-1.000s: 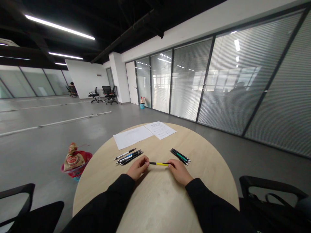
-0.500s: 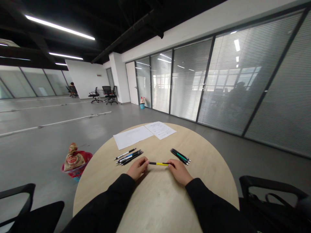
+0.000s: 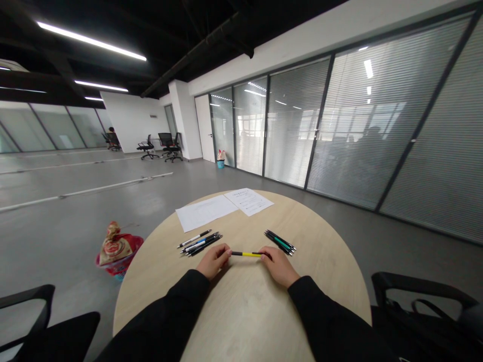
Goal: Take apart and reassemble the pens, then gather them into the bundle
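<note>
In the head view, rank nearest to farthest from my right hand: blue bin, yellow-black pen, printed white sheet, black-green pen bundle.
1. Yellow-black pen, held by your right hand.
2. Black-green pen bundle, just beyond that hand.
3. Printed white sheet, far on wooden table.
4. Blue bin, background grey floor.

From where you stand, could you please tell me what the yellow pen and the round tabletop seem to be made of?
The yellow pen: probably smooth plastic, judging by its bright, even colour. The round tabletop: pale, matte wood or printed laminate; faint grain shows.
</note>
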`<state>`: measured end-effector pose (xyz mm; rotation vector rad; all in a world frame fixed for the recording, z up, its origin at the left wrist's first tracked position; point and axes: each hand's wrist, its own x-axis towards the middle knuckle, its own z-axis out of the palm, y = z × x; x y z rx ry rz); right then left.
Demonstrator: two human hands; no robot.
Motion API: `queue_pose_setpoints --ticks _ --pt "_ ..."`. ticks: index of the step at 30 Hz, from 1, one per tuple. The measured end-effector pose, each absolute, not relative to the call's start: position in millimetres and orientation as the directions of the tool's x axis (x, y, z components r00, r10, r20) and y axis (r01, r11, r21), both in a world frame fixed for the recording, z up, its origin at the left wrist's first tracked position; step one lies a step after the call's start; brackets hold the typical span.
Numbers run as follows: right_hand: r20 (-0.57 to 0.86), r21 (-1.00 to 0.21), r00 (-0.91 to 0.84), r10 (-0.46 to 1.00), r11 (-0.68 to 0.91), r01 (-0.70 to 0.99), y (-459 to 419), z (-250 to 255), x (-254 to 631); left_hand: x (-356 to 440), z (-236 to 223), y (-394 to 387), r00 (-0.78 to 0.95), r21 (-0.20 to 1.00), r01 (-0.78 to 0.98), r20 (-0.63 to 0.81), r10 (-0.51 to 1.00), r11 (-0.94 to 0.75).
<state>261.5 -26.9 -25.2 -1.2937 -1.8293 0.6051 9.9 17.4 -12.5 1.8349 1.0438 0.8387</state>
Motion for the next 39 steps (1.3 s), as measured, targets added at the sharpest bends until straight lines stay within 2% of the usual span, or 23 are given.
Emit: queue_pose_setpoints --ticks 3,9,31,39 --pt "0.334 -0.761 -0.152 0.93 0.361 0.54 -26 -27 262 10 -15 18 0.428 0.904 0.311 0.141 0.893 -0.292" --pt "0.324 -0.766 -0.149 0.934 0.352 0.537 -24 -29 262 12 -20 19 0.415 0.96 0.145 0.16 0.896 -0.239" --pt "0.341 -0.776 -0.15 0.928 0.368 0.512 -25 -28 262 11 -8 15 0.386 0.883 0.345 0.177 0.905 -0.319" --pt "0.335 -0.78 -0.139 0.932 0.357 0.514 -24 -30 262 9 -20 23 0.369 0.924 0.252 0.182 0.911 -0.287"
